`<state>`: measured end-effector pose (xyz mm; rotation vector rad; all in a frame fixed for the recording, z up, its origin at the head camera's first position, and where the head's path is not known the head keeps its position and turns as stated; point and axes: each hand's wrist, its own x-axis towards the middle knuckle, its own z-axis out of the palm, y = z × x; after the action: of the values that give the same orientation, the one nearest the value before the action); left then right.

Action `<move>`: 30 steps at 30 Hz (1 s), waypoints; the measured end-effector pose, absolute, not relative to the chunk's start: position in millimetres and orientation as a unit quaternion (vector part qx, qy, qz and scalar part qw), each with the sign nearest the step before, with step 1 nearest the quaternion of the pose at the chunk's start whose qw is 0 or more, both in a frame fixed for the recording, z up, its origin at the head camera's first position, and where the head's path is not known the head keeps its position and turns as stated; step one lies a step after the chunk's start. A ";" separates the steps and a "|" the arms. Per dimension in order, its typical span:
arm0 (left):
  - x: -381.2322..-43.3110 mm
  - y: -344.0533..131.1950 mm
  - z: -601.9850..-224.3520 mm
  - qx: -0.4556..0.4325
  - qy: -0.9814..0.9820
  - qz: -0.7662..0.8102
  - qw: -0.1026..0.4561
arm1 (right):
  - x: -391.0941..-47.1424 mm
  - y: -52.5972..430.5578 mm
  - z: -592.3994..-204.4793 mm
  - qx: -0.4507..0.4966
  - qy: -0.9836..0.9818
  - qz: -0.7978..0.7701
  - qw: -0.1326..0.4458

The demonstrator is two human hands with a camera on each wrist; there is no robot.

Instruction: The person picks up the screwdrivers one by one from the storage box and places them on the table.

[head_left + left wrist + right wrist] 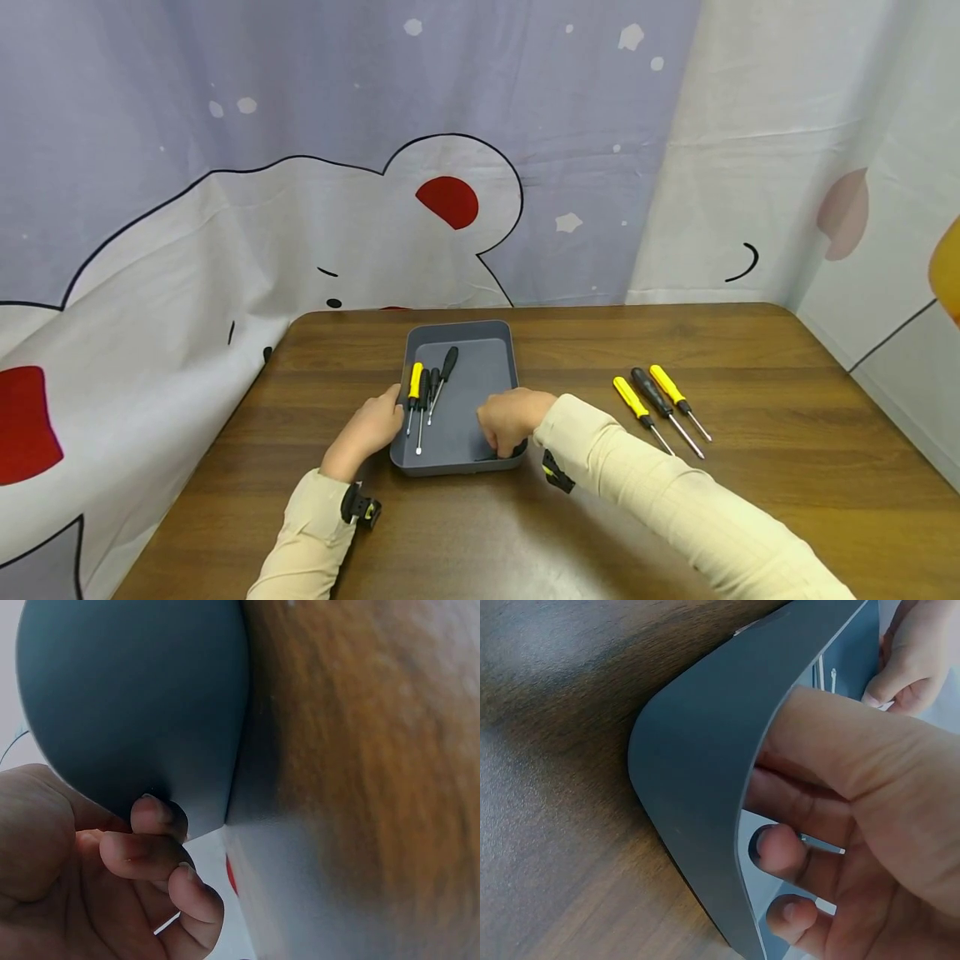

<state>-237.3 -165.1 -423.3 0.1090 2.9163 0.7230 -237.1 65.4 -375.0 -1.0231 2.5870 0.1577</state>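
Observation:
A grey tray [467,417] sits on the table. My left hand [377,422] grips its left wall, the thumb over the rim and the other fingers curled outside, as the left wrist view shows. My right hand [504,423] reaches down inside the near right corner, fingers curled, pinching a dark object [519,449] whose kind I cannot tell; the tray wall hides those fingertips in the right wrist view. On the tray's left side lie a yellow-and-black screwdriver [416,382] and several black-handled screwdrivers [448,364], handles toward the far end.
Right of the tray, two yellow-handled screwdrivers [632,397] flank a black-handled screwdriver [651,390], tips pointing near right. They lie on the brown wooden table [570,350]. A printed curtain [570,167] hangs behind the table's far edge.

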 end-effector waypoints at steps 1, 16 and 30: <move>-237.2 -165.1 -423.1 0.037 0.968 0.240 0.066 | -237.3 65.9 -374.9 -0.364 0.913 0.056 0.177; -237.0 -163.0 -422.6 0.035 0.968 0.238 0.071 | -240.2 74.2 -367.9 -0.390 0.903 0.036 0.176; -235.7 -163.8 -422.0 0.038 0.968 0.238 0.064 | -244.1 85.8 -354.7 -0.421 0.892 -0.018 0.165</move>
<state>-235.7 -163.8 -422.0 0.1150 2.9249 0.7180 -244.1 85.8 -354.7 -1.1992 2.5406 -0.0522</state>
